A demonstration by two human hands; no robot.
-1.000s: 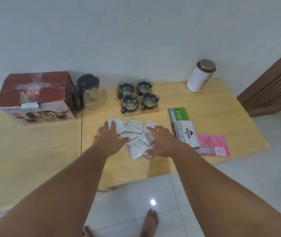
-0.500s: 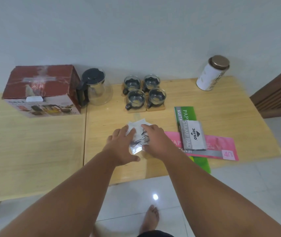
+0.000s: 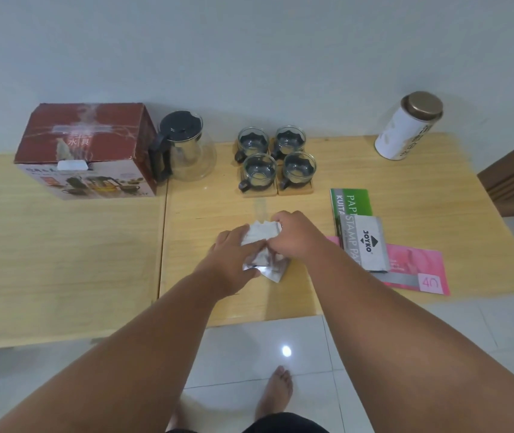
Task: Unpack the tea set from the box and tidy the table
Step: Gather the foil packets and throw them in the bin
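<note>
A bunch of small silver-white sachets (image 3: 261,245) is squeezed between my left hand (image 3: 233,260) and my right hand (image 3: 296,235) at the middle of the wooden table (image 3: 374,179). Both hands grip the pile from either side. Behind them stand several glass cups (image 3: 276,157) with black holders on wooden coasters. A glass teapot (image 3: 183,148) with a black lid and handle stands to their left. The red tea set box (image 3: 85,151) sits at the far left, closed.
A white tin (image 3: 408,126) with a bronze lid stands at the back right. A green booklet (image 3: 351,203), a grey stamp pad packet (image 3: 369,245) and a pink paper (image 3: 415,267) lie right of my hands. The table's front edge and tiled floor (image 3: 265,348) are below.
The sachets, spread out a second ago, have been swept together into one bunch as my hands closed in on them. The view has shifted slightly.
</note>
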